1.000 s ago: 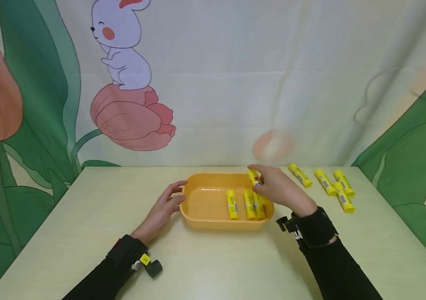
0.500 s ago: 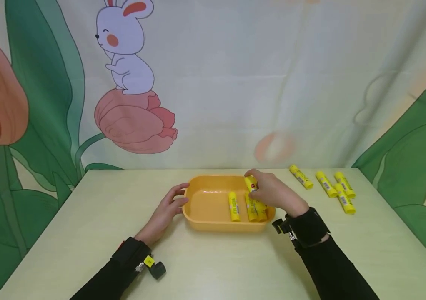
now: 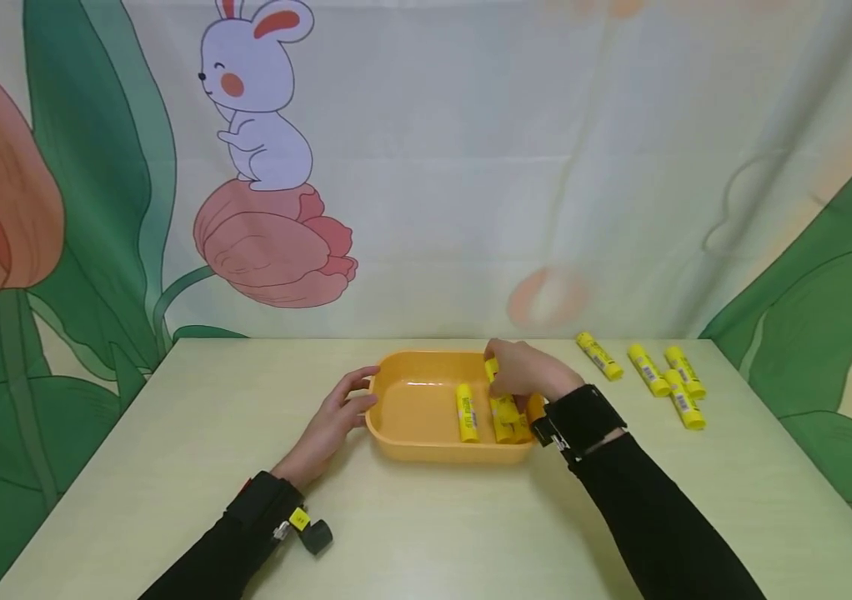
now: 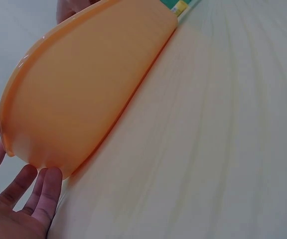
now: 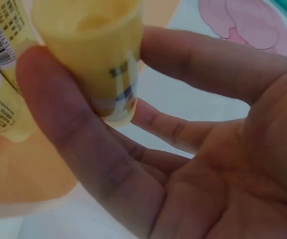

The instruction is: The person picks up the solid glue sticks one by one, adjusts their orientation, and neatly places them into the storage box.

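Note:
A yellow-orange plastic tray (image 3: 413, 417) stands on the table, a yellow glue stick (image 3: 467, 413) lying apart inside it. My left hand (image 3: 332, 421) holds the tray's left end; in the left wrist view several fingertips (image 4: 51, 184) press against its outer wall. Over the tray's right part, my right hand (image 3: 527, 371) pinches another glue stick (image 5: 91, 64) between thumb and fingers, its round end facing the wrist camera. Below that hand, more glue sticks (image 3: 521, 430) lie side by side at the tray's right end, partly hidden by the fingers and the held stick.
Several loose glue sticks (image 3: 649, 370) lie on the table (image 3: 426, 533) to the right of the tray, near the back edge; two of them touch. Behind the table hangs a cloth (image 3: 433, 167) printed with a rabbit and flowers.
My right hand has moved left and lower into the tray's right end with the held glue stick. The left hand stays at the tray's left end. The head view has shifted slightly.

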Available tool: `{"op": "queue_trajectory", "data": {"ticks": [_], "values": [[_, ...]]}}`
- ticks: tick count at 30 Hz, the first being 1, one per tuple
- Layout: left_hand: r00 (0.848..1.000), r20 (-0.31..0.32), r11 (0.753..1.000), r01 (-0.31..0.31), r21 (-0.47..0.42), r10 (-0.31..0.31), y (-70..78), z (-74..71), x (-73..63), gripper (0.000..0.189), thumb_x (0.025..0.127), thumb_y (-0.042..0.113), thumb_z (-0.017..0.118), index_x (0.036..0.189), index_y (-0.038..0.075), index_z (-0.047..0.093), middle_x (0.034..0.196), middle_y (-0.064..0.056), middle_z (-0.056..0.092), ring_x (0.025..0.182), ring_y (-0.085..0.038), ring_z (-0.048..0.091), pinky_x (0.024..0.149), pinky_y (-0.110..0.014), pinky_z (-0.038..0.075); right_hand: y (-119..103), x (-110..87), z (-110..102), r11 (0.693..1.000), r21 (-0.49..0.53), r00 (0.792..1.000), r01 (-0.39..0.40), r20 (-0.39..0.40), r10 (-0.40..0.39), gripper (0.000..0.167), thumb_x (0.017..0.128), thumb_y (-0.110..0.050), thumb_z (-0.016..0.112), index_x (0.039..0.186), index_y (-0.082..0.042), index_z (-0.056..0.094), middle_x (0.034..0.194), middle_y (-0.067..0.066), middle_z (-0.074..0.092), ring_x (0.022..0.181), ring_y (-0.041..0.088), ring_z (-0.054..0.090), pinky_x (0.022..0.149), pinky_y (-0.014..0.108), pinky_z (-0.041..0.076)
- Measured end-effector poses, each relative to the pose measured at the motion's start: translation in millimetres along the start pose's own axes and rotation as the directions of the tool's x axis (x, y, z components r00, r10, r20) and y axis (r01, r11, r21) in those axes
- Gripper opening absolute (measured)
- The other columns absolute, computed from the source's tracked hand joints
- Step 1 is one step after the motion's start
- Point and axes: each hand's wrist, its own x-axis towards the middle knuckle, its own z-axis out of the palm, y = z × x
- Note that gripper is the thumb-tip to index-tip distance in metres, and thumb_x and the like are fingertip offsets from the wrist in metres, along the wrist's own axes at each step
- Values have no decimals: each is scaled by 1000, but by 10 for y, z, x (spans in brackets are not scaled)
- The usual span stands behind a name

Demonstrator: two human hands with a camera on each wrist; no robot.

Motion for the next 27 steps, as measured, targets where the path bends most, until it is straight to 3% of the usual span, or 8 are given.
{"op": "queue_trajectory", "data": {"ticks": [13, 19, 23, 27], "values": [[1000, 2, 1000, 9, -4, -9, 1, -6, 12, 49, 108, 30, 55, 155, 25, 44, 153, -10, 35, 134, -32, 45, 102, -36, 49, -105, 114, 59, 994, -45, 993, -100, 60, 103, 57, 94, -8, 76, 143, -2, 47, 105, 16, 64, 69, 29, 72, 67, 35, 62], [1000, 3, 1000, 17, -6, -17, -1, -9, 22, 48, 108, 30, 56, 154, 27, 44, 153, -9, 36, 134, -31, 48, 103, -38, 48, -144, 139, 95, 993, -70, 994, -94, 45, 97, 54, 90, -6, 79, 136, 0, 52, 109, 17, 62, 64, 29, 72, 55, 31, 58], [1000, 0, 1000, 19, -9, -19, 8, -5, 19, 47, 108, 29, 56, 153, 30, 45, 153, -7, 36, 134, -30, 48, 104, -39, 48, -168, 169, 144, 990, -103, 994, -99, 44, 104, 50, 85, -8, 85, 124, -1, 55, 101, 17, 65, 56, 25, 69, 48, 28, 55], [1000, 4, 1000, 13, -8, -13, 11, -2, 12, 47, 108, 29, 55, 154, 28, 44, 153, -8, 36, 134, -30, 47, 104, -39, 48, -193, 186, 179, 985, -135, 993, -105, 41, 111, 42, 86, -7, 83, 117, -2, 56, 94, 16, 65, 54, 24, 67, 48, 30, 55]]}}
